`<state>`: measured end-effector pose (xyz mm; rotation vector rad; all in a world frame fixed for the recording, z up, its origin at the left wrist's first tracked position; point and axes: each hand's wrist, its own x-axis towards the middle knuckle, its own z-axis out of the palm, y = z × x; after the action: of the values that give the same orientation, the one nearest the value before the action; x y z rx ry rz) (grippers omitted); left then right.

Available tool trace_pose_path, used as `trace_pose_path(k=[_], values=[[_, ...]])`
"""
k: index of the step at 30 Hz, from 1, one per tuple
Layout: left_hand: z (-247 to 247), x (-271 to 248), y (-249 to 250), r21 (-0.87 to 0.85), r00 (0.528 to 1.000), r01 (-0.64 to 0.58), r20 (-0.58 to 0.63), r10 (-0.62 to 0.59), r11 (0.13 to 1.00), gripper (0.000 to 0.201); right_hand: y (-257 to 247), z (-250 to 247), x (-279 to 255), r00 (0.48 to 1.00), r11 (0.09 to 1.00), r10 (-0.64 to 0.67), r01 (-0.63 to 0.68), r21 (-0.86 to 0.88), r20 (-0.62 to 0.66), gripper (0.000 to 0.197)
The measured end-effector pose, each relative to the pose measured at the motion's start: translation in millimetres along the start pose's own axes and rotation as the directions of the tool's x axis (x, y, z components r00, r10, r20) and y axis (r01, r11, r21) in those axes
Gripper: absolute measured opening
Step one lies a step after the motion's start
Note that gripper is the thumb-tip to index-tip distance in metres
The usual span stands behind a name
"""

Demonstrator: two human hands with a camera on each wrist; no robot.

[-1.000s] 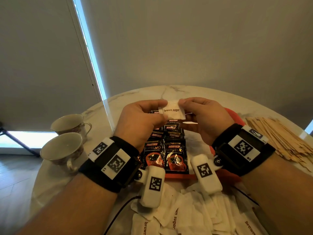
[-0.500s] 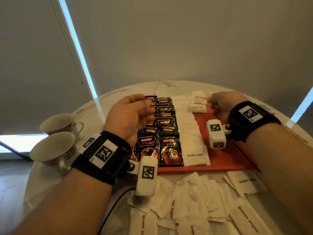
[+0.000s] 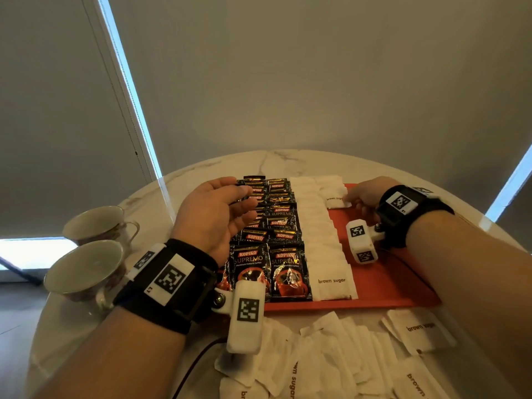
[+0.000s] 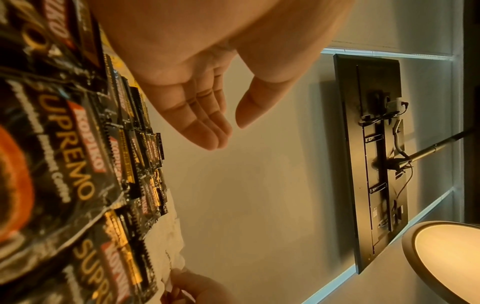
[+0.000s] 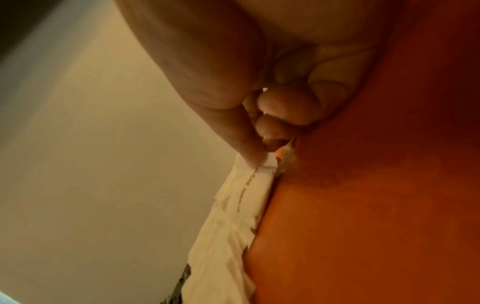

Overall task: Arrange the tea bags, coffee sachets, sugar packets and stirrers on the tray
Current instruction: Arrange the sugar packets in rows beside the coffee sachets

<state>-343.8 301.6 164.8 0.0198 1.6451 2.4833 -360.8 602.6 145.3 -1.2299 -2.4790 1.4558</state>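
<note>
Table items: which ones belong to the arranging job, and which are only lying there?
Job: tray, coffee sachets, sugar packets, loose packets, packet under the right hand.
Lying about: two cups, cable.

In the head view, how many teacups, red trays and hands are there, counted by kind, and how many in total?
Teacups: 2
Red tray: 1
Hands: 2 (left hand open, right hand pinching a sugar packet)
Total: 5

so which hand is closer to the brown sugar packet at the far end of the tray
Right. The right hand pinches that brown sugar packet; the left hand hovers open over the coffee sachets, apart from it.
</note>
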Motion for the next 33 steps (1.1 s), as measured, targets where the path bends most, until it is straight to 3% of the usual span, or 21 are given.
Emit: trace_pose_path(k=[5, 8, 9, 12, 14, 18, 21, 29, 33], values=[[0.5, -0.8, 1.0, -0.006, 1.000, 0.000, -0.002, 0.000, 1.000, 0.023, 5.7, -0.3, 13.0, 0.998, 0.993, -0.057, 0.057, 0.100, -0.002, 0.020], [0.7, -1.0, 1.6, -0.010, 1.000, -0.001, -0.002, 0.001, 1.000, 0.022, 13.4, 2.2, 30.6, 0.997, 0.970, -0.078, 0.074, 0.232, 0.007, 0.043], [0.6, -1.1, 1.5, -0.006, 1.000, -0.002, 0.001, 0.002, 1.000, 0.022, 11.1, 6.2, 22.9, 0.997, 0.962, -0.078, 0.071, 0.264, 0.016, 0.042], [1.0, -1.9, 0.6, 0.010, 1.000, -0.007, 0.007, 0.007, 1.000, 0.022, 0.9, 12.9, -9.1, 0.994, 0.969, -0.057, 0.033, 0.245, 0.092, 0.014], [1.4, -2.7, 0.6, 0.013, 1.000, -0.007, 0.008, 0.007, 1.000, 0.022, 0.8, 11.4, -5.3, 0.996, 0.963, -0.070, 0.055, 0.263, 0.050, 0.011], [0.6, -2.1, 1.3, 0.014, 1.000, -0.009, 0.001, 0.009, 1.000, 0.023, -1.9, 5.7, 4.5, 0.989, 0.851, -0.131, 0.148, 0.505, -0.068, 0.007], [1.2, -1.9, 0.3, 0.018, 1.000, -0.009, 0.003, 0.009, 1.000, 0.023, -4.9, 6.4, 5.4, 0.990, 0.791, -0.128, 0.139, 0.596, -0.061, 0.026], [-1.9, 4.4, -2.1, 0.034, 1.000, 0.007, -0.009, -0.007, 0.999, 0.025, -13.7, 13.2, -3.6, 0.985, 0.785, -0.171, 0.145, 0.602, -0.015, 0.025], [-1.9, 0.0, 5.1, 0.023, 0.999, 0.039, 0.021, -0.039, 0.999, 0.022, -16.8, 3.3, -15.7, 0.970, 0.812, -0.231, 0.235, 0.535, -0.075, 0.049]])
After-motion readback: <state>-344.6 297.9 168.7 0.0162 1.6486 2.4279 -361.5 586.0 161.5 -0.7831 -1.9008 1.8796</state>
